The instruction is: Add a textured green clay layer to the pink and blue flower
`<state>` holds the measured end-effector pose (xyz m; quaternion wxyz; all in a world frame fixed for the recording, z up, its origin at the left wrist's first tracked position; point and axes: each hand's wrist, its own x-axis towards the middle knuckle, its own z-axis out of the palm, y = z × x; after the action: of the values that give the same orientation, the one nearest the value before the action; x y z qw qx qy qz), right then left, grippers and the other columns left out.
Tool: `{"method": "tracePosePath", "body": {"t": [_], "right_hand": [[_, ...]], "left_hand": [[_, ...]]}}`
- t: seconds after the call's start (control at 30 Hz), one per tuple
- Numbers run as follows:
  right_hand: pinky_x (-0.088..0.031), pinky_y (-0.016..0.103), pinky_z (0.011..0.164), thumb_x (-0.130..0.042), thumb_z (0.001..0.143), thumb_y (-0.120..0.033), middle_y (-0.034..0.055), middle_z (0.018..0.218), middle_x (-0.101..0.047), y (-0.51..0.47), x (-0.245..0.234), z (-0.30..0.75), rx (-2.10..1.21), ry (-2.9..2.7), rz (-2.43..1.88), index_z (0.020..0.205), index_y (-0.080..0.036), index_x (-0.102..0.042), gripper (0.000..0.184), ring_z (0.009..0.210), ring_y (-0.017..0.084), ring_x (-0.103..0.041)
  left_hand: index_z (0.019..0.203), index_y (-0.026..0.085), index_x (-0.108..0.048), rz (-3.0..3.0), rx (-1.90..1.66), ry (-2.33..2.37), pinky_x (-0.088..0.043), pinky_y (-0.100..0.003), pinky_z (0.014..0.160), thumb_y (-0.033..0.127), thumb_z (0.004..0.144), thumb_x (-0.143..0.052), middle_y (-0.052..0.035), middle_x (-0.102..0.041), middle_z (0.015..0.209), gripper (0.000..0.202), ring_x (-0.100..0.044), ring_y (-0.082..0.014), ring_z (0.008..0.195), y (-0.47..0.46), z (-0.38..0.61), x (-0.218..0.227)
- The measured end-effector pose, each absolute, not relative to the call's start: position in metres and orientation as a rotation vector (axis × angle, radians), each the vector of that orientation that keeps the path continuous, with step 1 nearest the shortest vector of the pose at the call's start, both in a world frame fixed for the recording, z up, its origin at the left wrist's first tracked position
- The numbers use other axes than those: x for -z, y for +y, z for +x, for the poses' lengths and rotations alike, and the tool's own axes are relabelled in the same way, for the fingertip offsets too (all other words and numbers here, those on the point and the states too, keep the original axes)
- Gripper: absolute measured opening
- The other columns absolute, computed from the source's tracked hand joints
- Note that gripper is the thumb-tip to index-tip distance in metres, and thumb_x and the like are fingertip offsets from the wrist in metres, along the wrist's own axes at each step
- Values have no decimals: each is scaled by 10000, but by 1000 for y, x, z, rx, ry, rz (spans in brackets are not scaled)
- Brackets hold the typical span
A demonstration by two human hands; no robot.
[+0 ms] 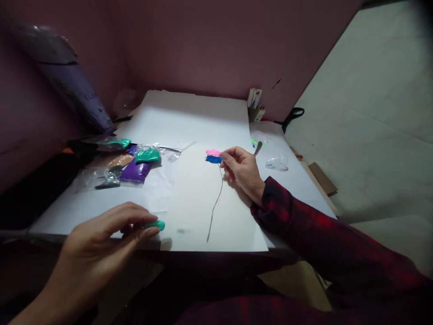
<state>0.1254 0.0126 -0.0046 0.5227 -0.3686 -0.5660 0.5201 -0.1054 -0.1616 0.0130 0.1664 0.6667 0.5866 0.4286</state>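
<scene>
My left hand (101,243) rests at the near edge of the white paper sheet (189,131), fingers pinched round a small green clay piece (156,225). My right hand (241,169), in a red plaid sleeve, is closed near the top of a thin wire stem (216,201) that lies on the sheet. At the stem's top sit a pink clay layer (213,153) and a blue clay layer (213,159), touching my fingertips. A grey tool handle (258,148) sticks up behind the right hand.
Packets of green, purple and tan clay (135,164) lie at the left. A clear plastic fork (179,151) lies beside them. Scissors (292,116) and a small box of sticks (255,106) sit at the back right, a clear wrapper (277,163) nearby. Purple bag (72,88) far left.
</scene>
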Motion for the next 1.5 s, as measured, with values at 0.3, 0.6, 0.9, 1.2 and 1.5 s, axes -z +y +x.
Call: {"method": "tracePosePath", "body": {"t": [0.3,0.6,0.9,1.2,1.5], "right_hand": [[-288,141,266,-626,828,-225,-51,567,-560,12,0,124,-1214,-1384,-900,727,-167,-540,144,333,31,-408],[-335,155,276,-642,815,-265,-50,580,-563,12,4,125,-1233,-1374,-896,733,-175,-544,156,334,36,-405],[-307,162,263,-653,806,-313,-42,589,-564,13,4,126,-1249,-1386,-916,746,-180,-552,178,331,44,-411],[-400,208,447,-571,874,-311,-27,642,-563,11,3,129,-961,-1655,-804,799,-182,-587,150,479,69,-467],[-460,257,591,-581,859,-279,7,800,-617,16,-2,113,-812,-1752,-815,909,-204,-543,98,684,123,-562]], "left_hand": [[846,204,-661,2255,-1064,1497,-459,-303,668,168,827,-607,-24,-616,747,67,-558,-179,754,-158,-77,-5],[799,300,-652,1655,-1263,1874,-445,-256,592,368,822,-624,53,-639,772,77,-576,-150,668,-162,-90,-14],[729,239,-660,1477,-1179,1621,-526,-201,567,311,762,-697,5,-720,901,88,-664,-153,741,-147,-83,-38],[768,172,-689,1506,-1253,1271,-506,-207,477,143,648,-739,-13,-676,675,133,-596,-117,544,-77,-42,-80],[627,155,-660,1321,-1388,1226,-374,-204,413,209,656,-742,18,-571,496,102,-474,-79,418,8,-29,-41]]}}
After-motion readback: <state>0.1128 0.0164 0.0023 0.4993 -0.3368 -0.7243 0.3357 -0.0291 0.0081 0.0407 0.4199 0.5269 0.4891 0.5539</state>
